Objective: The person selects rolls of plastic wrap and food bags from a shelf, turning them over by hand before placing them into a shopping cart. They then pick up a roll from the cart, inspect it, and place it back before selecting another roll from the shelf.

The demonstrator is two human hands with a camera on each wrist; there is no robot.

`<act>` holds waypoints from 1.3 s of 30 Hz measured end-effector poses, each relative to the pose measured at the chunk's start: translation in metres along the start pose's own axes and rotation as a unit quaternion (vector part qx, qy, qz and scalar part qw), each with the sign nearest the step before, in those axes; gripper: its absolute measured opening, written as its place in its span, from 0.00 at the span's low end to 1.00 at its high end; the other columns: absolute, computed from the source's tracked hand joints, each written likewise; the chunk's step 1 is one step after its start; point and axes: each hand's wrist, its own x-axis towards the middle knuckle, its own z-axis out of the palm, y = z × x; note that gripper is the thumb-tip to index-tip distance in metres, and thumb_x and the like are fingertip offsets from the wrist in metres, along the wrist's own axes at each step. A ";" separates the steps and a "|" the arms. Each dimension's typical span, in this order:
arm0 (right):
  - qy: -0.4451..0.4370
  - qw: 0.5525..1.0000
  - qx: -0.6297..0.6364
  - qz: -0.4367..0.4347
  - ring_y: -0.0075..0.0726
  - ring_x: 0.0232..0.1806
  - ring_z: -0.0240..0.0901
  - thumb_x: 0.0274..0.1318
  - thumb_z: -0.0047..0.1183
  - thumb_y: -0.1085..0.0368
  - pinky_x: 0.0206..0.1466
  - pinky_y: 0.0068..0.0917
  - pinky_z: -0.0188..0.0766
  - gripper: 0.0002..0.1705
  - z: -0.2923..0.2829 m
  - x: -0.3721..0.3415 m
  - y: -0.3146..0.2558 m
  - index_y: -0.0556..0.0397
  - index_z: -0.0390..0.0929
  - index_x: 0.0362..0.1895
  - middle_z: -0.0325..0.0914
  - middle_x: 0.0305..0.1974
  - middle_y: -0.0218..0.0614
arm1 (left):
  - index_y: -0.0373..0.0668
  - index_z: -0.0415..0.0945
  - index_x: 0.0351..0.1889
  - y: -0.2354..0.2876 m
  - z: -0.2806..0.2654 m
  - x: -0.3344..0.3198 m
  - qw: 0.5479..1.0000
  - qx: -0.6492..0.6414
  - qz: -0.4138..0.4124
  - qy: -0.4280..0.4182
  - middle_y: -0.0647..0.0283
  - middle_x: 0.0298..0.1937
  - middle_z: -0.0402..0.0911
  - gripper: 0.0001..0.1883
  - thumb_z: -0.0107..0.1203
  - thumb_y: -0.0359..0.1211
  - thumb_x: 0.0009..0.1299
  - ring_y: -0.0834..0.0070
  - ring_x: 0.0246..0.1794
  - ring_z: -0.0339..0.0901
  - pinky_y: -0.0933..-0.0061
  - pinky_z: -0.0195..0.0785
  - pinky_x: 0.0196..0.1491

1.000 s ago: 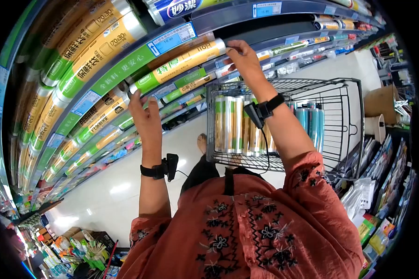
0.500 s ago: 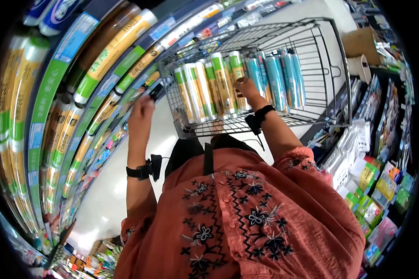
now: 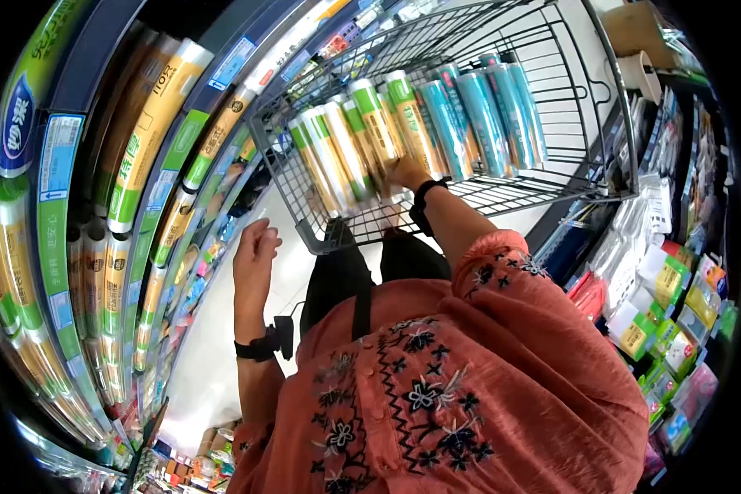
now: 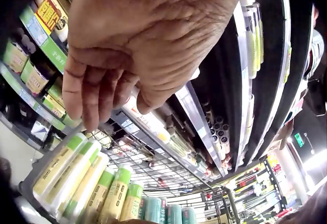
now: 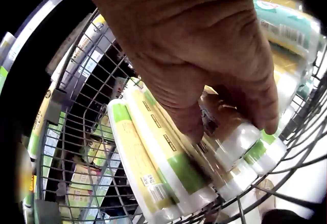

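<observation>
Inside the wire shopping cart (image 3: 310, 240), plastic-wrapped rolls with green-and-yellow labels (image 3: 379, 119) stand in a row beside teal rolls (image 3: 479, 115). My right hand (image 3: 407, 174) reaches in at the near side of that row. In the right wrist view, its thumb and fingers grip the end of a brownish wrapped roll (image 5: 236, 141), whose middle is hidden by the palm. My left hand (image 3: 255, 253) hangs between the shelf and the cart with nothing in it, its fingers loosely bent. From the left wrist view, these fingers (image 4: 91, 98) appear above the cart's corner.
Shelves on the left carry more wrapped rolls (image 3: 156, 123) behind blue price tags (image 3: 60, 160). At right, a low display holds packaged goods (image 3: 663, 276). A cardboard box (image 3: 636, 31) stands beyond the cart. Pale floor (image 3: 214, 354) shows between shelf and legs.
My right hand has left the shelf roll and moved down into the cart. My left hand has drawn away from the shelf. The view has turned, bringing the cart nearer the top middle.
</observation>
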 end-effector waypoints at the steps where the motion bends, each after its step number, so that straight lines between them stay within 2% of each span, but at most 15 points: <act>1: -0.005 1.000 -0.008 -0.009 0.57 0.50 0.80 0.40 0.66 0.53 0.56 0.44 0.75 0.26 0.004 0.004 0.002 0.59 0.85 0.41 0.83 0.45 0.57 | 0.36 0.71 0.62 -0.006 -0.003 0.000 1.000 0.003 -0.015 0.003 0.58 0.51 0.81 0.22 0.51 0.40 0.76 0.71 0.48 0.80 0.72 0.71 0.50; 7: 0.016 0.995 0.093 0.019 0.52 0.44 0.83 0.48 0.62 0.44 0.49 0.40 0.77 0.28 0.016 0.027 0.015 0.59 0.86 0.39 0.84 0.40 0.54 | 0.37 0.72 0.61 -0.016 -0.003 -0.001 0.999 -0.018 -0.029 -0.005 0.58 0.47 0.82 0.21 0.54 0.39 0.75 0.72 0.46 0.81 0.72 0.72 0.49; 10: 0.018 0.990 0.126 -0.054 0.46 0.34 0.84 0.38 0.69 0.47 0.40 0.37 0.78 0.29 0.001 0.006 0.012 0.63 0.84 0.34 0.84 0.30 0.52 | 0.37 0.73 0.61 -0.010 -0.003 -0.001 1.000 -0.016 -0.020 -0.011 0.57 0.47 0.82 0.21 0.54 0.40 0.75 0.72 0.47 0.81 0.71 0.73 0.50; 11: -0.027 0.959 0.262 -0.102 0.41 0.26 0.81 0.40 0.68 0.43 0.33 0.35 0.78 0.30 0.013 0.019 0.021 0.62 0.85 0.33 0.82 0.26 0.46 | 0.37 0.72 0.61 -0.008 -0.002 -0.001 1.000 -0.017 -0.016 -0.011 0.57 0.47 0.82 0.22 0.54 0.40 0.75 0.72 0.46 0.81 0.71 0.73 0.50; 14: -0.082 0.973 0.218 0.005 0.37 0.20 0.77 0.48 0.64 0.41 0.27 0.34 0.76 0.30 -0.030 -0.015 -0.013 0.60 0.85 0.33 0.79 0.21 0.39 | 0.37 0.72 0.61 -0.007 0.000 0.004 1.000 -0.019 0.001 -0.023 0.57 0.48 0.82 0.23 0.54 0.41 0.75 0.72 0.46 0.81 0.71 0.73 0.50; 15: -0.111 0.968 0.224 0.015 0.35 0.25 0.78 0.54 0.59 0.40 0.27 0.31 0.78 0.32 -0.051 -0.035 -0.029 0.61 0.83 0.38 0.80 0.26 0.37 | 0.37 0.72 0.61 -0.007 0.002 0.007 0.999 -0.022 0.006 -0.028 0.57 0.48 0.82 0.23 0.54 0.42 0.75 0.72 0.47 0.81 0.71 0.73 0.50; 18: -0.091 0.902 0.411 -0.101 0.35 0.32 0.79 0.58 0.57 0.40 0.29 0.28 0.81 0.34 -0.067 -0.068 -0.024 0.62 0.80 0.47 0.80 0.35 0.36 | 0.37 0.71 0.61 0.006 0.009 0.010 0.999 -0.007 0.020 -0.049 0.60 0.50 0.81 0.22 0.51 0.41 0.74 0.72 0.49 0.80 0.72 0.72 0.49; 19: -0.070 0.888 0.446 -0.091 0.37 0.38 0.78 0.58 0.56 0.39 0.32 0.29 0.83 0.38 -0.079 -0.091 -0.029 0.63 0.75 0.54 0.79 0.40 0.37 | 0.37 0.71 0.61 0.010 0.013 0.010 0.998 -0.012 0.025 -0.053 0.59 0.50 0.81 0.23 0.51 0.41 0.74 0.71 0.49 0.80 0.72 0.72 0.49; 22: -0.011 0.885 0.459 -0.074 0.33 0.37 0.81 0.56 0.58 0.41 0.33 0.29 0.85 0.34 -0.115 -0.139 -0.025 0.62 0.78 0.50 0.80 0.38 0.39 | 0.36 0.71 0.62 0.015 0.020 0.014 0.996 -0.020 0.055 -0.061 0.58 0.51 0.81 0.24 0.52 0.43 0.75 0.71 0.48 0.81 0.72 0.73 0.48; 25: -0.045 0.894 0.437 -0.092 0.31 0.31 0.80 0.56 0.57 0.41 0.27 0.22 0.83 0.38 -0.141 -0.166 0.003 0.66 0.75 0.54 0.80 0.37 0.39 | 0.34 0.71 0.61 0.016 0.024 0.023 0.994 -0.044 0.080 -0.055 0.57 0.50 0.80 0.24 0.52 0.44 0.76 0.72 0.46 0.81 0.72 0.74 0.46; 28: -0.072 0.897 0.416 -0.130 0.29 0.29 0.79 0.60 0.53 0.45 0.24 0.20 0.80 0.33 -0.160 -0.194 0.030 0.65 0.76 0.53 0.80 0.37 0.38 | 0.34 0.70 0.62 0.033 0.029 0.019 0.992 -0.087 0.084 -0.032 0.56 0.51 0.79 0.25 0.52 0.44 0.76 0.72 0.47 0.81 0.71 0.74 0.46; 33: -0.167 0.842 0.465 -0.216 0.31 0.28 0.80 0.61 0.53 0.52 0.24 0.22 0.79 0.36 -0.174 -0.226 0.050 0.73 0.67 0.61 0.80 0.40 0.46 | 0.35 0.53 0.76 0.069 0.037 0.004 0.983 -0.156 0.094 -0.010 0.50 0.67 0.68 0.41 0.49 0.55 0.76 0.57 0.62 0.74 0.61 0.72 0.59; 36: -0.237 0.810 0.471 -0.257 0.32 0.27 0.80 0.59 0.54 0.51 0.25 0.23 0.79 0.38 -0.179 -0.237 0.047 0.74 0.67 0.62 0.81 0.40 0.47 | 0.35 0.55 0.75 0.079 0.041 -0.001 0.965 -0.240 0.096 -0.039 0.49 0.70 0.66 0.41 0.46 0.57 0.76 0.58 0.65 0.72 0.57 0.71 0.61; 37: -0.212 0.810 0.479 -0.264 0.31 0.25 0.80 0.58 0.53 0.49 0.24 0.23 0.78 0.38 -0.174 -0.236 0.045 0.73 0.69 0.61 0.82 0.37 0.46 | 0.37 0.59 0.72 0.082 0.043 -0.006 0.954 -0.272 0.118 -0.046 0.52 0.61 0.73 0.33 0.41 0.51 0.80 0.61 0.57 0.77 0.60 0.76 0.56; 39: -0.233 0.807 0.473 -0.265 0.31 0.24 0.79 0.59 0.52 0.49 0.23 0.23 0.77 0.37 -0.177 -0.239 0.041 0.71 0.70 0.60 0.83 0.35 0.45 | 0.36 0.60 0.71 0.081 0.042 -0.012 0.938 -0.312 0.131 -0.079 0.53 0.59 0.76 0.31 0.40 0.50 0.80 0.62 0.55 0.79 0.61 0.78 0.54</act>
